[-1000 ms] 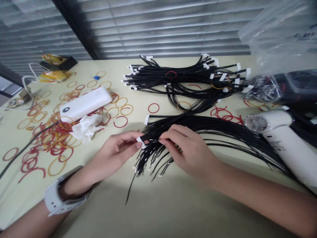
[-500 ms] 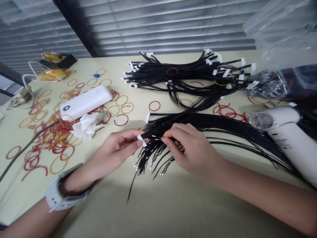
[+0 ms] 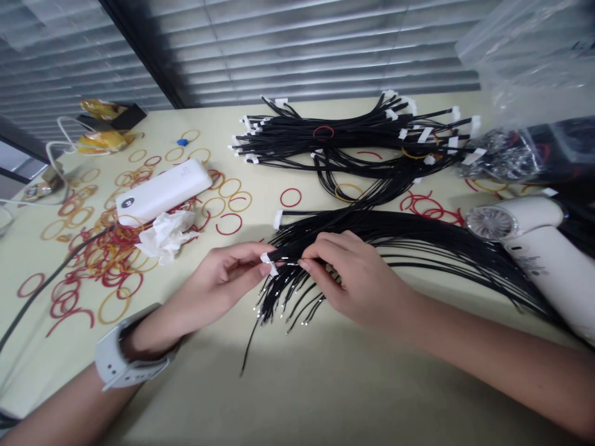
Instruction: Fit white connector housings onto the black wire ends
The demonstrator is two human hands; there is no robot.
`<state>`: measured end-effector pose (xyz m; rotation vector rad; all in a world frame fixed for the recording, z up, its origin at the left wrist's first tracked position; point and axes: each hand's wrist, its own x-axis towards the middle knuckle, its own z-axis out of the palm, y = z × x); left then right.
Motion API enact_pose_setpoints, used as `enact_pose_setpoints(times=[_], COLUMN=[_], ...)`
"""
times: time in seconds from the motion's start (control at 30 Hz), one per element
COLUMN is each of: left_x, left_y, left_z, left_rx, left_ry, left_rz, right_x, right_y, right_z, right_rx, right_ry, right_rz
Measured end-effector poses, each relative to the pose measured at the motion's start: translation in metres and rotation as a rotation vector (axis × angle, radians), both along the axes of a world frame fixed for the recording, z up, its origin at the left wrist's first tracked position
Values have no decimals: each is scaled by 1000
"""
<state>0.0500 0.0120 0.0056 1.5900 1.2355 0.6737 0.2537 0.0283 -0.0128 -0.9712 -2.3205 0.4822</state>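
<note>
My left hand pinches a small white connector between thumb and fingertips; a grey watch sits on that wrist. My right hand pinches a thin black wire right beside the connector, its tip close to the white piece. Both hands hover over a loose fan of black wires with bare metal ends spreading toward me on the pale table. One wire with a white connector lies just behind my hands.
Bundled black wires with white connectors lie at the back. Several red and yellow rubber bands scatter left, around a white power bank and crumpled tissue. A white handheld fan and plastic bags sit right.
Both hands stay pinched at the same spot on the wires, with only slight finger shifts. The camera view has drifted a little.
</note>
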Motion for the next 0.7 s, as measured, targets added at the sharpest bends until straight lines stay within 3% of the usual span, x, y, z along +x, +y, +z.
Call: enact_pose_setpoints(times=[0.27, 0.7], left_x=[3, 5], left_y=[-5, -8], left_z=[0, -1], left_rx=[49, 22], left_ry=[76, 24], left_rz=[-11, -11], right_x=[-1, 0], right_y=[1, -1], right_z=[0, 0], right_rx=[39, 117], right_ry=[-50, -79], right_rz=[78, 168])
